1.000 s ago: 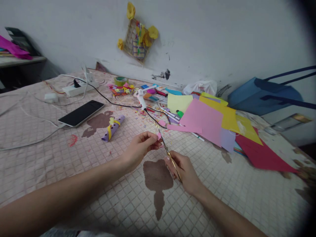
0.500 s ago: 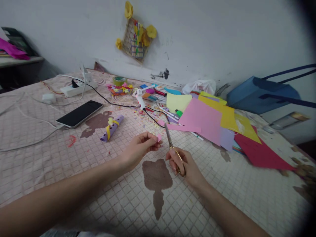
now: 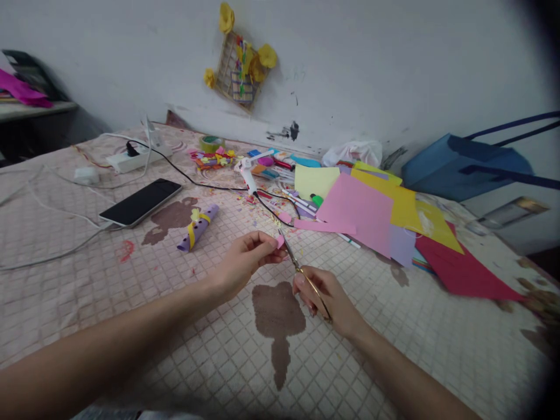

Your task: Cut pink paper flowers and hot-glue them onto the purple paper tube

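Between the thumb and fingers of my left hand is a small piece of pink paper. My right hand grips gold-handled scissors, with the blades pointing up and left against the edge of that pink piece. Whether the blades are parted is hard to make out. Beyond the hands lies a long pink paper strip, beside a larger sheet of pink paper. To the left of my left hand rests a purple paper roll wrapped with a yellow strip.
A white glue gun with a black cord stands behind the hands. At left are a phone and a power strip. Coloured sheets, including a red one, spread to the right, near a blue bag. Scraps lie at the back.
The scissors have swung left, from standing apart from the pink piece to meeting its edge. My right hand has turned with them; my left hand has barely shifted.
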`<state>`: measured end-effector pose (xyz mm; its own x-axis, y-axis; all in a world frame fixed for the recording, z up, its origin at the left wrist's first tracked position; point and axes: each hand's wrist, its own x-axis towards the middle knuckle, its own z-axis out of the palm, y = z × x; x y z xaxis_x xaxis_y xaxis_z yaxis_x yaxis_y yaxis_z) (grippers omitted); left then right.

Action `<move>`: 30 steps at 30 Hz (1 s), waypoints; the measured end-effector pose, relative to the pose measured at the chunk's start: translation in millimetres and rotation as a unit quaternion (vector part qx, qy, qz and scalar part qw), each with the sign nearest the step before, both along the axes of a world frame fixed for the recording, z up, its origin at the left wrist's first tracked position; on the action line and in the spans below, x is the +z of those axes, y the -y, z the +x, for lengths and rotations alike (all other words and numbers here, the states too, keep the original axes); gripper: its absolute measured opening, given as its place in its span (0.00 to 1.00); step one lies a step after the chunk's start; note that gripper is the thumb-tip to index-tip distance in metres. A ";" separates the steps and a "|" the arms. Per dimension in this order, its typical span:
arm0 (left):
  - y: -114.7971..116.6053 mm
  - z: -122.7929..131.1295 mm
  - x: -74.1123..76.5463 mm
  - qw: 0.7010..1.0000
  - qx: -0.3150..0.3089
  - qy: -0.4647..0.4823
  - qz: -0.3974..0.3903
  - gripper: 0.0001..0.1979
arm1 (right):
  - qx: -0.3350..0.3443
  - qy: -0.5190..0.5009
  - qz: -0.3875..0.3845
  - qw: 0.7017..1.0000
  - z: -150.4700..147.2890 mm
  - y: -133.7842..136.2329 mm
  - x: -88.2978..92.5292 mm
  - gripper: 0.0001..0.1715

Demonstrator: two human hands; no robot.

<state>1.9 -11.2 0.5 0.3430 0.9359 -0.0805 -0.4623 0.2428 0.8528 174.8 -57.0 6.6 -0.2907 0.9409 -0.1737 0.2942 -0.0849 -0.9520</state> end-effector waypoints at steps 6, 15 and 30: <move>0.9 0.4 2.9 1.000 0.004 -0.001 -0.006 0.06 | 0.005 0.022 0.028 0.999 -0.5 0.1 1.8 0.25; 0.5 0.2 2.4 1.000 0.000 -0.001 -0.003 0.06 | 0.003 0.031 0.029 0.999 0.8 -0.1 1.9 0.24; -0.8 -0.6 1.3 1.000 -0.006 -0.004 0.000 0.06 | -0.015 0.024 0.031 0.999 0.5 1.3 -0.6 0.24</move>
